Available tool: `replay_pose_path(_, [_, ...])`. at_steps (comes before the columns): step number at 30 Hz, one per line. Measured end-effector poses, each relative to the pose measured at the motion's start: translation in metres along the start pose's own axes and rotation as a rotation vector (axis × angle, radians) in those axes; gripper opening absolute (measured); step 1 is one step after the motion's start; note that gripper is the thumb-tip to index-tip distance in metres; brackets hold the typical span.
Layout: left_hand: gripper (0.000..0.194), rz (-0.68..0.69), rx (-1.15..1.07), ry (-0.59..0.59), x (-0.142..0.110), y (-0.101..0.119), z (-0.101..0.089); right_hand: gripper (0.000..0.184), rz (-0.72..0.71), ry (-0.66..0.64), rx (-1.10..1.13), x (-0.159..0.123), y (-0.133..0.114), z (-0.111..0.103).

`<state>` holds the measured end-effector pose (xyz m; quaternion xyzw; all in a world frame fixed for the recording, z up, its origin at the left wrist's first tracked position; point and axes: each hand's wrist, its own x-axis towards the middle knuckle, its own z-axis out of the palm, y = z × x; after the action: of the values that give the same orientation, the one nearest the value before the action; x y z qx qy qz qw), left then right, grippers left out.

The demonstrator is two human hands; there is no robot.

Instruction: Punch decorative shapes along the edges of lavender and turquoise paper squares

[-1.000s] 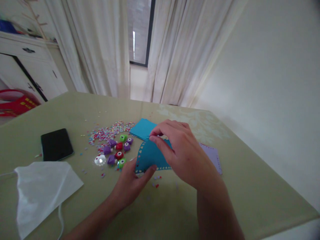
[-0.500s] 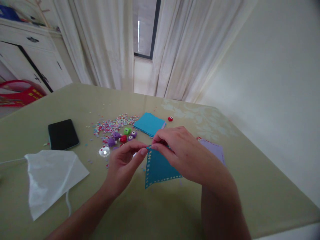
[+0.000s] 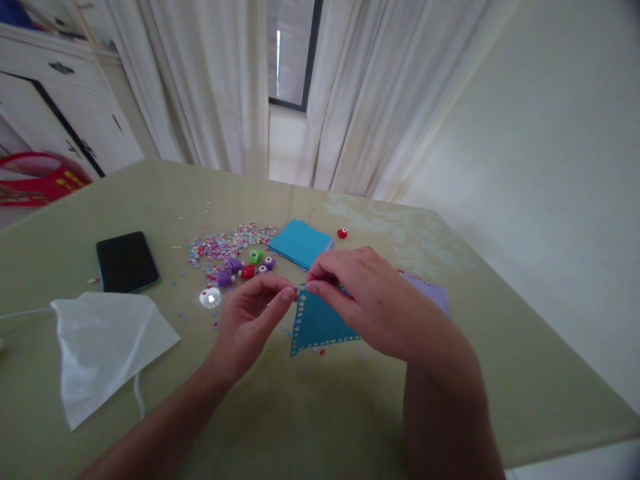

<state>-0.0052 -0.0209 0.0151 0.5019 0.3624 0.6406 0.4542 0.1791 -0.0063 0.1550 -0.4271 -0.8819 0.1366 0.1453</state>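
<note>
A blue paper sheet [image 3: 320,323] with a punched hole border lies tilted on the olive table [image 3: 500,360], its top corner lifted. My right hand [image 3: 365,303] is closed in a pinch on that top corner. My left hand [image 3: 250,317] comes in from the left with thumb and forefinger pinched together, touching the same corner. Behind the hands lie a stack of blue sheets [image 3: 300,241] and several small coloured craft punches [image 3: 245,270].
Confetti [image 3: 225,243] is scattered behind the punches. One red punch [image 3: 342,233] sits beside the stack. A purple sheet [image 3: 431,297] lies right of my right hand. At the left are a black phone [image 3: 127,261], a white face mask [image 3: 105,343] and a shiny disc [image 3: 210,297].
My left hand left the sheet's lower edge and rose to its top corner, joining the right hand's pinch. The view shifted, and the blue stack and red punch came into sight.
</note>
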Motion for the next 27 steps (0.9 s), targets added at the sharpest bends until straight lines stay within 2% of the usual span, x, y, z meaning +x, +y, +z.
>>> replay_pose_path(6, [0.036,-0.116,0.249,0.096,0.011,-0.008,-0.004,0.017,0.059,0.016,0.077,0.000,0.009,-0.009])
replay_pose_path(8, [0.050,-0.172,0.242,0.022,0.011,-0.010,-0.004,0.017,0.080,0.016,0.115,0.002,0.014,-0.012])
replay_pose_path(11, [0.070,-0.229,0.127,-0.172,0.006,-0.012,0.000,0.017,0.101,0.040,0.153,0.004,0.022,-0.014])
replay_pose_path(12, [0.069,-0.237,0.107,-0.222,0.004,-0.012,0.002,0.017,0.105,0.058,0.159,0.005,0.025,-0.014])
replay_pose_path(14, [0.055,-0.254,0.102,-0.294,0.000,-0.012,0.004,0.018,0.113,0.106,0.167,0.008,0.029,-0.013])
replay_pose_path(16, [0.039,-0.286,0.106,-0.334,-0.002,-0.012,0.005,0.017,0.117,0.152,0.168,0.010,0.032,-0.011])
replay_pose_path(18, [0.030,-0.307,0.098,-0.345,-0.002,-0.013,0.004,0.016,0.123,0.190,0.164,0.011,0.035,-0.010])
replay_pose_path(22, [0.029,-0.325,0.128,-0.280,-0.001,-0.012,0.002,0.014,0.143,0.278,0.186,0.014,0.041,-0.007])
replay_pose_path(27, [0.036,-0.351,0.059,-0.261,0.000,-0.012,0.008,0.014,0.182,0.483,0.272,0.022,0.051,0.000])
